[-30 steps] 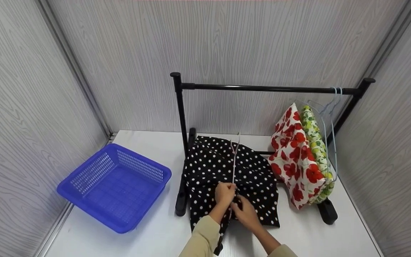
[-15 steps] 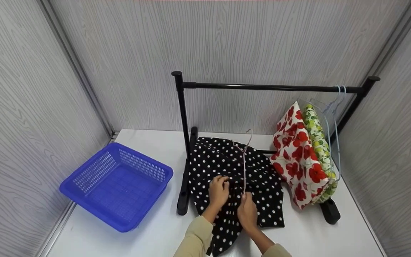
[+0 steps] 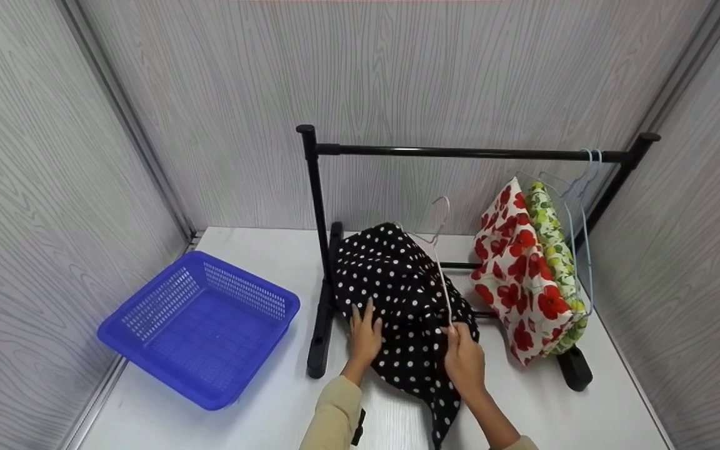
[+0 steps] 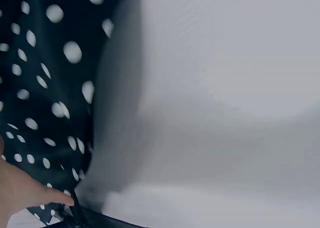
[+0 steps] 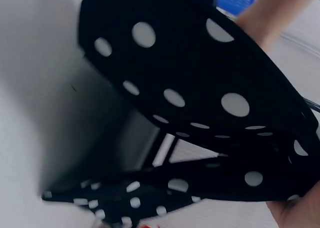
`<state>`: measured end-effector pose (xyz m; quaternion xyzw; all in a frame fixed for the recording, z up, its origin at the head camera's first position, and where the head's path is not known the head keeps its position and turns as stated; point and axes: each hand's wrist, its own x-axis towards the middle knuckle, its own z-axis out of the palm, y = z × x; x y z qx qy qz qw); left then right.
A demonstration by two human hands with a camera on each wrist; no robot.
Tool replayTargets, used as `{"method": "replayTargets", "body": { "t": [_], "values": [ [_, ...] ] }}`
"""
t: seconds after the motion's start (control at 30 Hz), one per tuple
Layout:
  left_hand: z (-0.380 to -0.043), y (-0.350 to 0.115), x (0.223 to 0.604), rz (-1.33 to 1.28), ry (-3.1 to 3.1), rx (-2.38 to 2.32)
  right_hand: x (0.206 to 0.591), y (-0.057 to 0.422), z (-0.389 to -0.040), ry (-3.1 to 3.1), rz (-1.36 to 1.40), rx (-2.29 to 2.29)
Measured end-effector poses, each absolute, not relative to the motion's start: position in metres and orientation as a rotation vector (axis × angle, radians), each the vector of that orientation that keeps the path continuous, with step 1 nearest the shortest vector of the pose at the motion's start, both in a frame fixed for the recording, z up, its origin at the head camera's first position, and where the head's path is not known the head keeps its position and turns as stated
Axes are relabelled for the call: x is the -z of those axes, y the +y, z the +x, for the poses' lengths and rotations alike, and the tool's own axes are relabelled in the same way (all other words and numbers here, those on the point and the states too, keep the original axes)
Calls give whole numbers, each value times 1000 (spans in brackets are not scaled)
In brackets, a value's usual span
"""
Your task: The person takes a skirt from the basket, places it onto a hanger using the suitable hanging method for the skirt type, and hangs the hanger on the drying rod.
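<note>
A black cloth with white polka dots (image 3: pixel 391 275) hangs from a pale pink wire hanger (image 3: pixel 442 277), its lower corner trailing toward the front edge. My right hand (image 3: pixel 465 359) grips the hanger's near end together with the cloth around it. Spread fingers of my left hand (image 3: pixel 365 334) rest against the cloth's left side. In the left wrist view the dotted cloth (image 4: pixel 55 77) falls beside that hand's thumb (image 4: pixel 50 195). Folds of the cloth (image 5: pixel 175 62) fill much of the right wrist view, where only part of the right hand (image 5: pixel 300 210) shows.
A black garment rack (image 3: pixel 460 152) stands behind the cloth. On its right end hang a red-flowered cloth (image 3: pixel 516 275) and a green-and-yellow patterned cloth (image 3: pixel 550 240) on light blue hangers (image 3: pixel 590 250). At left sits a blue plastic basket (image 3: pixel 197 331).
My right hand has carried the hanger's near end rightward, and its hook has risen. My left hand has left the hanger and shifted left, while the cloth has lifted and swung.
</note>
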<state>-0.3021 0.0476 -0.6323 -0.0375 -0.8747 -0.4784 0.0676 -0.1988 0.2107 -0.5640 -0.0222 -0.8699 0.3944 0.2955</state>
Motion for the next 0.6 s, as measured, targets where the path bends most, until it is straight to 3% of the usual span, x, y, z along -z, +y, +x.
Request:
{"method": "replayTargets", "body": {
  "t": [0.37,0.6],
  "values": [
    [-308,57,628,-273,-2541,1720,528,227,-180,-2272,251,-1125],
    [-307,64,623,-276,-2454,1838,518,230,-176,-2257,249,-1114]
  ]
}}
